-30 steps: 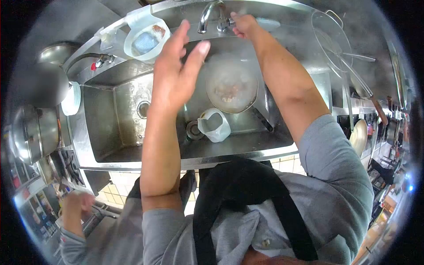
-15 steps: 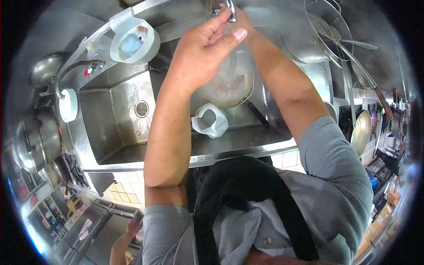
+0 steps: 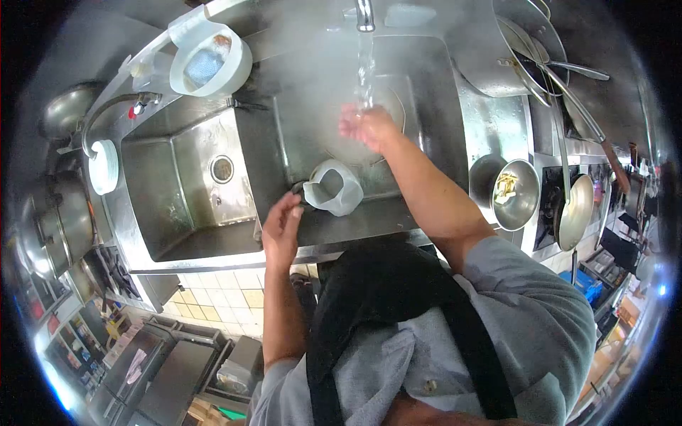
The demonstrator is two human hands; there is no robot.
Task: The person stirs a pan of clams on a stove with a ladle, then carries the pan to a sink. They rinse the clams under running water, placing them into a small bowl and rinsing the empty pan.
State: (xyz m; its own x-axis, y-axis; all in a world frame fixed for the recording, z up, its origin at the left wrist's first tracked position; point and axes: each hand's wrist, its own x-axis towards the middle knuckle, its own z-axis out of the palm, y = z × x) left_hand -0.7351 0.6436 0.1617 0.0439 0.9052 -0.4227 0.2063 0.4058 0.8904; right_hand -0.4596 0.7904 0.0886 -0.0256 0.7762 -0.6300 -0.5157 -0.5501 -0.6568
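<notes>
My right hand (image 3: 369, 128) is held low over a round pan (image 3: 403, 113) in the right sink basin, beside the falling water. Its fingers point left, slightly apart and blurred. Steam veils most of the pan. By the front of the basin, my left hand (image 3: 283, 224) has its fingertips at the end of a dark handle (image 3: 298, 189), which seems to belong to the pan. A white cut-open plastic jug (image 3: 344, 193) lies between my hands and covers part of that handle. Water runs from the faucet (image 3: 364, 18) above.
The left basin (image 3: 160, 192) has a round drain. A white container (image 3: 241, 71) with a blue sponge hangs at the back. To the right are a metal bowl (image 3: 524, 206) holding pale yellowish pieces, a wok (image 3: 577, 213) and a large strainer (image 3: 529, 42).
Both hands have come away from the faucet. My right hand dropped toward the pan; my left moved to the front of the basin. The dark handle switched from right to left.
</notes>
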